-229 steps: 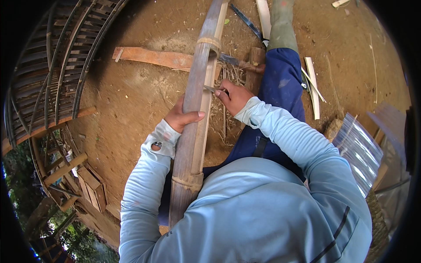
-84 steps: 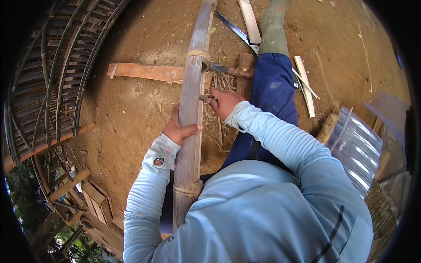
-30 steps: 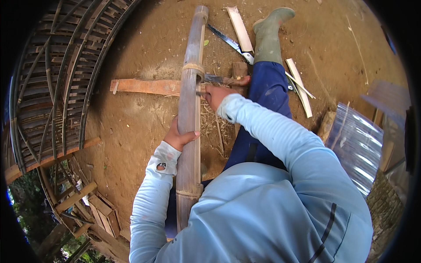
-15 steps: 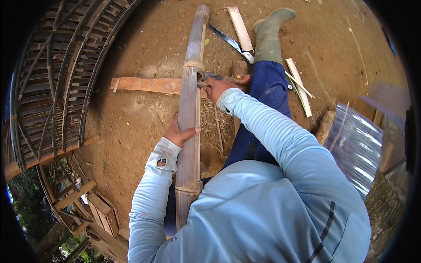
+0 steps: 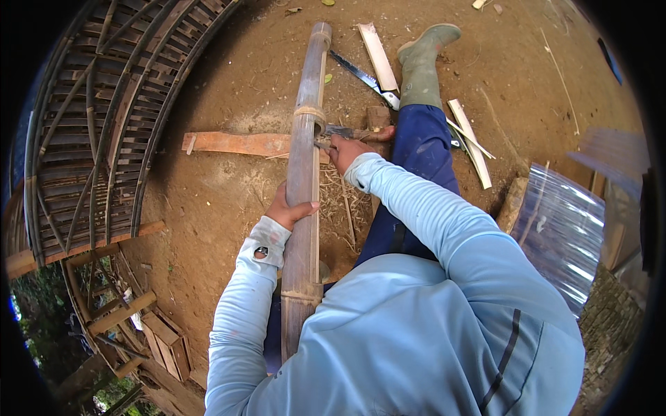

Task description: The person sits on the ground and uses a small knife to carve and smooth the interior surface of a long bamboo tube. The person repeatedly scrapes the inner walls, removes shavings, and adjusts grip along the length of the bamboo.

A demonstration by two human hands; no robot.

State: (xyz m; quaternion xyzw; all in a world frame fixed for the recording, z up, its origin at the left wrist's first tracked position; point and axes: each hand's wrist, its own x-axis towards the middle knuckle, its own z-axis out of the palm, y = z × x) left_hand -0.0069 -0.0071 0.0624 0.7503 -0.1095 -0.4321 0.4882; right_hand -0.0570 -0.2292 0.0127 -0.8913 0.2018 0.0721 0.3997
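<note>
A long split bamboo culm [image 5: 303, 180] lies lengthwise in front of me, its near end against my body. My left hand [image 5: 290, 206] is closed round its left side, with the thumb over the top. Beside the cut right edge, below the upper node, my right hand [image 5: 347, 151] is closed on a small dark metal tool [image 5: 322, 145] whose tip touches the bamboo. Most of that tool is hidden by the fingers. Just beyond the hand lies another tool with a dark metal part [image 5: 338, 130] and a wooden handle [image 5: 373, 134].
A reddish board [image 5: 236, 143] lies crosswise under the bamboo. Farther off are a saw [image 5: 361, 73] and a pale bamboo strip [image 5: 378, 57]. My booted leg [image 5: 420, 76] stretches out to the right, beside more strips [image 5: 472, 149]. A slatted bamboo frame [image 5: 104, 125] stands at left, clear corrugated sheeting [image 5: 560, 232] at right.
The view has shifted slightly, so everything sits a little lower in it. Both hands keep their places on the bamboo and the small tool.
</note>
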